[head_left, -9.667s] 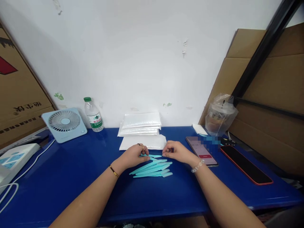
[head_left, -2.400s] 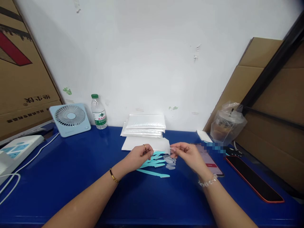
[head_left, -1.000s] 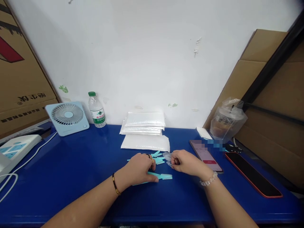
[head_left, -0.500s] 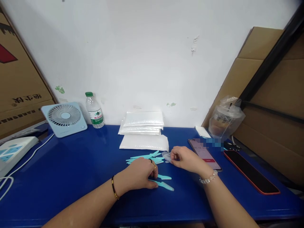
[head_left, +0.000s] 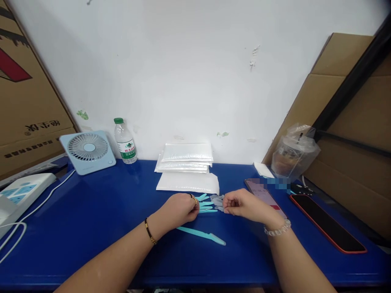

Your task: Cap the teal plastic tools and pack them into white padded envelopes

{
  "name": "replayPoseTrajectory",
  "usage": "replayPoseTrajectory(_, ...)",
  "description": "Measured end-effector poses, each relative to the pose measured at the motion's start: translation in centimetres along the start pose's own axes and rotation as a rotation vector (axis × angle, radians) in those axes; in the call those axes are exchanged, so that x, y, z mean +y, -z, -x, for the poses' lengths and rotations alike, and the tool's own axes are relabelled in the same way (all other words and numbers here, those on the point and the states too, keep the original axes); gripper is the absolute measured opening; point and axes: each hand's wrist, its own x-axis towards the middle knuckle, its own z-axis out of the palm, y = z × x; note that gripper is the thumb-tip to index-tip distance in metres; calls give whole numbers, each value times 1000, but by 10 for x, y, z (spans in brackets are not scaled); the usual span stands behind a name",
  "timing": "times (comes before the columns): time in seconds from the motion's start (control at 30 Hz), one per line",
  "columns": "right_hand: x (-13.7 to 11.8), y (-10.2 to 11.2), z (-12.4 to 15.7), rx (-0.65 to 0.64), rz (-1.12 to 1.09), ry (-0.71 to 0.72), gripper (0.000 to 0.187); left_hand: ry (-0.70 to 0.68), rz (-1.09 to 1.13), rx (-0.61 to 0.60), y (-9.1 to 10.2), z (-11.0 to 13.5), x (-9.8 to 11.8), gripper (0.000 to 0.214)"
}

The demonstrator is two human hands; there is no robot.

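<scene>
Several thin teal plastic sticks [head_left: 205, 203] lie in a small pile on the blue table [head_left: 100, 211], with a few clear caps [head_left: 217, 200] at their right ends. My left hand [head_left: 180, 207], with a ring and a gold bracelet, is curled over the left ends of the pile. My right hand [head_left: 241, 204], with a bead bracelet, is closed in a pinch just right of the clear caps; what it pinches is too small to name. One capped teal stick [head_left: 201, 235] lies alone nearer to me.
White padded envelopes [head_left: 186, 162] are stacked behind the pile. A small fan [head_left: 88, 150] and a water bottle [head_left: 124, 140] stand at the back left. Two phones [head_left: 326, 221] and a bagged drink cup [head_left: 295, 152] are on the right. Cardboard leans at both sides.
My left hand has let go of the single teal stick near me and moved back up to the pile. My right hand has stayed by the clear caps.
</scene>
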Motion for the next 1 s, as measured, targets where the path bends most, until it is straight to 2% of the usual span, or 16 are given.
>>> replayPoseTrajectory(0.33,0,-8,-4,19,42,47,14,-26,60,20,-2,1,-5,16)
replayPoseTrajectory(0.63,-3,-5,-2,19,31,41,17,-12,57,12,0,1,-4,16)
replayPoseTrajectory(0.83,-6,-14,-6,-8,36,90,15,-36,71,23,-1,1,-1,17)
replayPoseTrajectory(1.0,-9,-21,-9,-95,81,115,13,-76,109,-46,-5,2,6,15)
